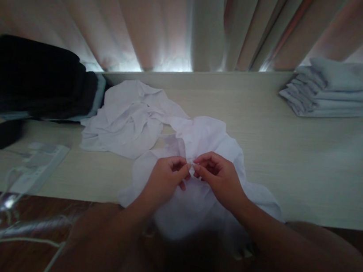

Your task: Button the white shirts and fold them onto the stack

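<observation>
A crumpled white garment (215, 136), seemingly a shirt, lies over the front edge of the table and hangs down toward my lap. My left hand (171, 172) pinches a small bit of its cloth between thumb and fingers. Close beside it, my right hand (218, 174) grips the same spot from the other side, its fingertips almost touching the left ones. Whatever small detail sits between the fingertips is too blurred to make out. Just behind and to the left, a second crumpled white cloth (130, 120) rests on the table against the first.
A stack of folded white cloth (344, 90) stands at the back right of the pale table (315, 162). Dark folded items (38, 77) are piled at the left. In front of them lies a power strip (40, 168) with cables. Curtains (163, 17) hang behind.
</observation>
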Tool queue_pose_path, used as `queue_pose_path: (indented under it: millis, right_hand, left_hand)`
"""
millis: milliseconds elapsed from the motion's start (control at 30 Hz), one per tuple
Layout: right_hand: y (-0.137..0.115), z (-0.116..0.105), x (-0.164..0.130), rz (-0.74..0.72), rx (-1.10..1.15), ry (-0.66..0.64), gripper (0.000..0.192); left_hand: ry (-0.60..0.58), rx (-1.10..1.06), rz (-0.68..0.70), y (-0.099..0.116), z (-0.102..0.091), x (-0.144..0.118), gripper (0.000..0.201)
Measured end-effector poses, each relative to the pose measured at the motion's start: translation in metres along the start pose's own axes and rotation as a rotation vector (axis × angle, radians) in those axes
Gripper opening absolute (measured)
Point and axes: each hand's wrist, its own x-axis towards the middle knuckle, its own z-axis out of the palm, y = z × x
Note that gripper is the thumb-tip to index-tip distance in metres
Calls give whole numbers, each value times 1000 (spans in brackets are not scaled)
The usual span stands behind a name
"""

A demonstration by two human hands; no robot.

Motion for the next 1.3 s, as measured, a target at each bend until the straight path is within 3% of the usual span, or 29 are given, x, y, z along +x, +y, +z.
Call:
queue_pose_path:
  millis: [633, 900, 1300]
  right_hand:
    - [-3, -4, 1, 24, 132, -70, 15]
    - [-1, -2, 3, 52, 149, -85, 17]
    - [-8, -7, 5, 79, 39, -128, 20]
  left_hand:
    - [-45, 93, 67, 6, -4, -2, 28]
    - [-51, 161, 132, 4, -5, -3, 20]
    - [-16, 319, 179, -1, 0, -2, 21]
